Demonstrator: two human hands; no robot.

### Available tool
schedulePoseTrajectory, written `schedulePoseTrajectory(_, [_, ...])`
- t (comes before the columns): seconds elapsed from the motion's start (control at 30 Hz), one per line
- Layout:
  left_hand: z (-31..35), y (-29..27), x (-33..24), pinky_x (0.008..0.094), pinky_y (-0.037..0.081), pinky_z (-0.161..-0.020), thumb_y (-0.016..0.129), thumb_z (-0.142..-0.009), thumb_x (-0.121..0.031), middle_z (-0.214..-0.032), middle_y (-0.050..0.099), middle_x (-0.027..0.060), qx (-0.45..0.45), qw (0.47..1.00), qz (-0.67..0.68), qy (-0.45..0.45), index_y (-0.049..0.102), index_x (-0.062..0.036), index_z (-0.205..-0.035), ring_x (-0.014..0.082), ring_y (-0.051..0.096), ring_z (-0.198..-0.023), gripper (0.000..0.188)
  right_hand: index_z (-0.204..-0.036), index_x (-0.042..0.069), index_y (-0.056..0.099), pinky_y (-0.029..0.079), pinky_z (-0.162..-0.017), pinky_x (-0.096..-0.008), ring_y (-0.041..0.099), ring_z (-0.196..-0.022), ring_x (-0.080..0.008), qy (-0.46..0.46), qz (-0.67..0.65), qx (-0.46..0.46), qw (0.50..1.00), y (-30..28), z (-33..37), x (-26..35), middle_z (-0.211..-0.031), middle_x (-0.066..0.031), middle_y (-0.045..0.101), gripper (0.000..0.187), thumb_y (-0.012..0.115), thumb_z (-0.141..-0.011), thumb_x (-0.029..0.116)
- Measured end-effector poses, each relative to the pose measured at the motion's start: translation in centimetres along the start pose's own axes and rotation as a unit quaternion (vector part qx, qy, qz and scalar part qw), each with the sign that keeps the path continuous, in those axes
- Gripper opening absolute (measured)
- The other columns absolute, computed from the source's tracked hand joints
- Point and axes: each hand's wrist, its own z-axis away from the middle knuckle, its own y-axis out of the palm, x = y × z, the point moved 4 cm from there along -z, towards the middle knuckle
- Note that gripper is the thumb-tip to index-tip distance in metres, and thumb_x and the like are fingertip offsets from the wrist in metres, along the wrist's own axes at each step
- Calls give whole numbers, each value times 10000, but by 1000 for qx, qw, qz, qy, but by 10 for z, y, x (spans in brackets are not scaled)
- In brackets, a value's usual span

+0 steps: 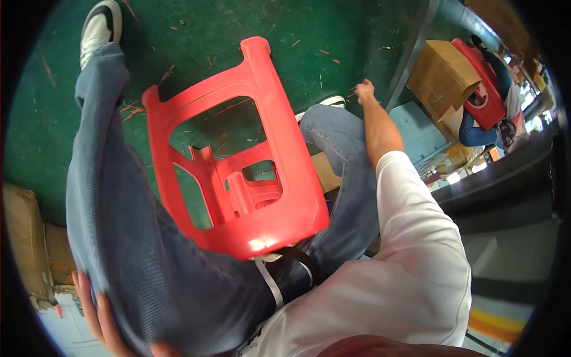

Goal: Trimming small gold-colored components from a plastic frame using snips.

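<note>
A red plastic stool (pixel 303 178) is tipped on its side between my legs, its seat end against my lap and its feet pointing away. Through its open frame more red plastic parts show. My left hand (pixel 98 318) lies against the outside of my left leg in blue jeans, fingers apart and holding nothing. Out past my right knee, my right hand (pixel 364 91) is stretched away from the stool over the green floor. Its fingers look curled together; anything in them is too small to make out.
Thin red plastic scraps (pixel 168 74) are scattered over the green floor (pixel 196 24). Cardboard boxes stand at the left (pixel 24 238). A dark metal post (pixel 410 56) rises beside my right hand. Beyond it are an open carton (pixel 443 77) and another person with a red stool (pixel 480 104).
</note>
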Motion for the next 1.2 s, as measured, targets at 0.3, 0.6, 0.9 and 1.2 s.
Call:
schedulePoseTrajectory(0.3, [-63,61,-36,406,494,-867,643,-996,-239,-1160,692,143,89,966,8,244,682,-3,-1179,262,657,-1035,302,-1529,59,432,569,-759,-349,679,-941,-253,126,-88,-58,986,10,6,49,-1309,-171,644,685,606,-874,-39])
schedulePoseTrajectory(0.6, [-52,63,-35,495,386,-1064,586,-966,-371,-1261,666,215,125,969,-27,210,639,22,-1272,382,596,-1210,501,-871,57,793,641,-780,-490,763,-883,-405,104,79,-268,954,66,104,139,-947,-232,762,139,657,-901,51])
schedulePoseTrajectory(0.9, [-33,71,-37,395,428,-1081,564,-1005,-204,-1203,713,168,38,980,78,181,680,64,-1201,299,637,-1182,352,-717,31,722,554,-533,-344,660,-560,-160,56,-150,-29,987,88,225,201,-681,-59,701,67,698,-745,-25])
schedulePoseTrajectory(1.2, [-35,46,-15,436,522,-910,592,-1024,-325,-1086,759,200,-44,979,67,188,742,5,-1163,353,717,-1023,388,-702,102,726,567,-633,-373,708,-649,-227,-114,-341,-82,929,6,401,349,-695,-94,728,95,814,-731,124])
